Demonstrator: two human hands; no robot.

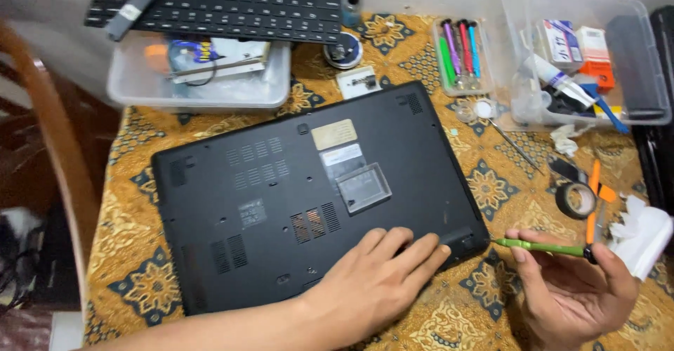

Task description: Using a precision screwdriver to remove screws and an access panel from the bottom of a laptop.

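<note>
A black laptop (281,182) lies upside down on a brown patterned cloth, its vents and labels facing up. My left hand (375,281) rests flat on its near right corner, fingers spread, holding nothing. To the right, my right hand (572,288) pinches a thin green screwdriver (540,248) held level, with its tip pointing left at the laptop's right corner edge. A small clear plastic lid (364,188) sits on the laptop's base.
A clear tub of tools and tubes (632,77) stands at the back right, a tray of coloured screwdrivers (460,53) beside it. A second tub (200,77) with a loose keyboard (217,3) sits back left. Black tape roll (576,200), orange pry tools and white tissue (642,235) lie right. A wooden chair back (49,133) curves at left.
</note>
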